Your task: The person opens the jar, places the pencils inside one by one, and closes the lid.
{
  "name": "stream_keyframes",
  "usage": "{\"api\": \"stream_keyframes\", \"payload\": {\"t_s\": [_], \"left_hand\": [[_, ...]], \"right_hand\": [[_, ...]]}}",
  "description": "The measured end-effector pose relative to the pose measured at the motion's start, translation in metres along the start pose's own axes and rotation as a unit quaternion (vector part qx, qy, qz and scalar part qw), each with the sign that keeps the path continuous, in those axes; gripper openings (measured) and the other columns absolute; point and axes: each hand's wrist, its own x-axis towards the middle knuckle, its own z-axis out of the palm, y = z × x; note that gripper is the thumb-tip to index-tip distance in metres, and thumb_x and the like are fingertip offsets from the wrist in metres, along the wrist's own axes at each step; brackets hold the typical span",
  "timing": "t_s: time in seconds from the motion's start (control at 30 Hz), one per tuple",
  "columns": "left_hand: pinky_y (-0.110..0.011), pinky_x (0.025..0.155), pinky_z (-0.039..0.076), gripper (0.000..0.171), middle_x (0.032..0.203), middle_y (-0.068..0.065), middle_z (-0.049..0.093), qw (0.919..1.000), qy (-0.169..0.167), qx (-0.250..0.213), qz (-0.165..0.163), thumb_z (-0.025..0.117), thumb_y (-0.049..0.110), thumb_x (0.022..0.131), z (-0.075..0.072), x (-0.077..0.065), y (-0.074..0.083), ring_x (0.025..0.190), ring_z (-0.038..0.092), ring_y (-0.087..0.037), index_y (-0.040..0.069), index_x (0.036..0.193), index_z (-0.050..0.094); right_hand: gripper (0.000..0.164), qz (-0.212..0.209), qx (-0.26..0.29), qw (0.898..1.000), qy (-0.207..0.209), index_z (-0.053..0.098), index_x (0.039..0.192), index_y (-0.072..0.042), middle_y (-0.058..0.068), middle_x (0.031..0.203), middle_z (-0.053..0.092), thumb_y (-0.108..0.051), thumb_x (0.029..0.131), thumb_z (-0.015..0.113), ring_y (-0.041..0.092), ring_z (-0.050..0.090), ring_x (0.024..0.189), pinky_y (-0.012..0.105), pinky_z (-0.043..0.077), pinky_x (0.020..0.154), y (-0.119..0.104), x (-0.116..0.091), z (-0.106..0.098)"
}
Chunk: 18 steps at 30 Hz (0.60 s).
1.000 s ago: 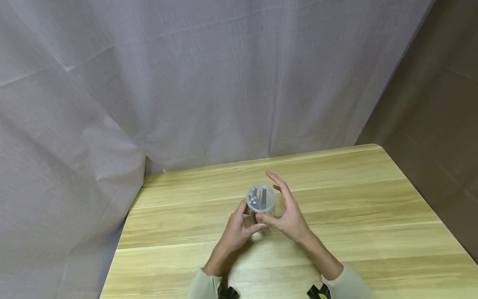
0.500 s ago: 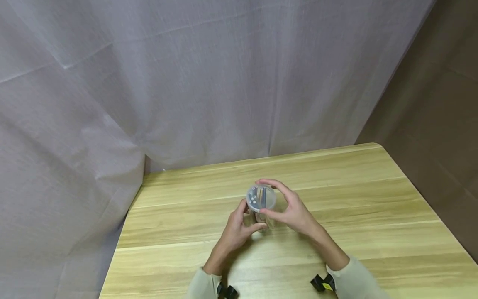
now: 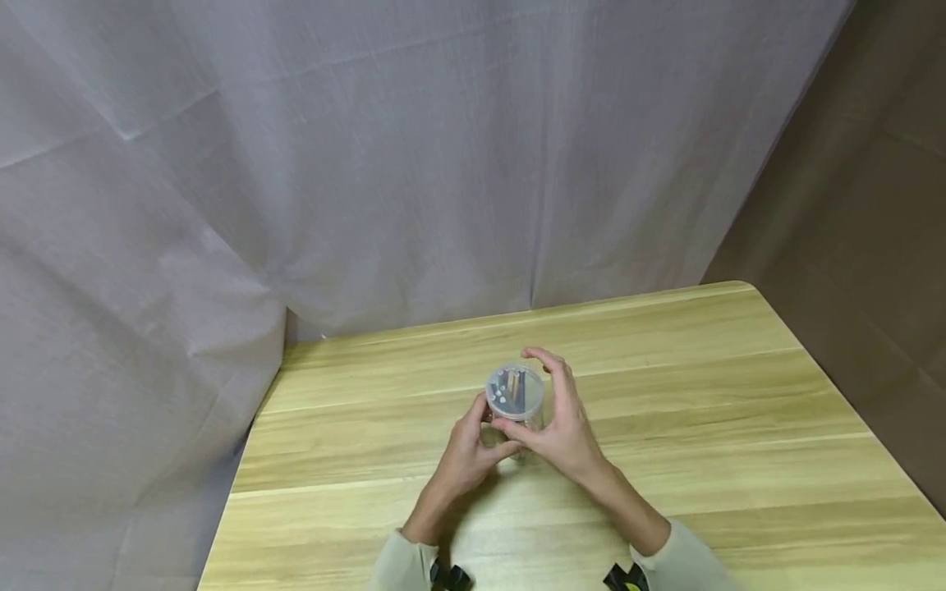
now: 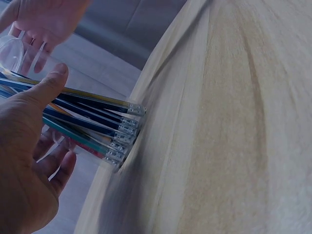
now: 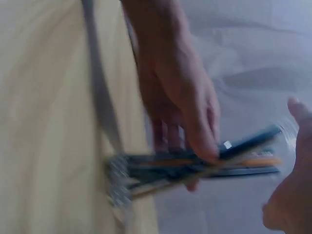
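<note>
A clear plastic jar with a round translucent lid (image 3: 515, 392) stands upright on the wooden table. Inside are several pencils (image 4: 92, 119), dark blue, teal and yellow, their metal-banded ends at the bottom. My left hand (image 3: 467, 453) grips the jar's lower body, thumb across the near side and fingers round the left. My right hand (image 3: 565, 437) is spread around the lid's right side. Its thumb lies at the near edge just under the rim, while the index finger arches beyond the far edge, apart from it. The right wrist view is blurred; there the left hand (image 5: 180, 92) holds the jar.
The wood-grain table (image 3: 702, 394) extends around the jar, with its far edge close to a hanging grey cloth (image 3: 414, 164). A brown cloth (image 3: 872, 205) hangs past the right edge. Black wrist devices (image 3: 626, 577) sit at both cuffs.
Half a second ago my right fingers and thumb were closed on the lid's rim; now they have spread off it and the thumb has slid left. The left hand and jar stay put.
</note>
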Motion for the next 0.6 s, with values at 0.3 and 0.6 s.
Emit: {"api": "stream_keyframes", "payload": {"t_s": [0.3,0.6], "left_hand": [[-0.045,0.110,0.049,0.094,0.145,0.001,0.063,1.0000,-0.001,-0.002,-0.002,0.091,0.021,0.084,0.000,-0.001,-0.001,0.121,0.064,-0.018,0.018,0.162,0.039],[-0.045,0.109,0.049,0.094,0.142,-0.001,0.065,1.0000,0.001,-0.004,-0.001,0.092,0.020,0.083,0.000,-0.001,0.001,0.120,0.064,-0.019,0.018,0.161,0.040]], "right_hand": [[0.084,0.013,0.056,0.980,-0.190,0.040,0.161,-0.011,0.004,0.157,0.054,-0.005,0.089,0.083,0.027,0.043,0.150,0.061,0.022,0.124,0.005,0.022,-0.035],[0.088,0.014,0.049,0.997,-0.051,0.052,0.149,-0.005,0.013,0.143,0.063,0.001,0.073,0.096,0.032,0.055,0.131,0.045,0.034,0.116,0.011,0.004,-0.013]]}}
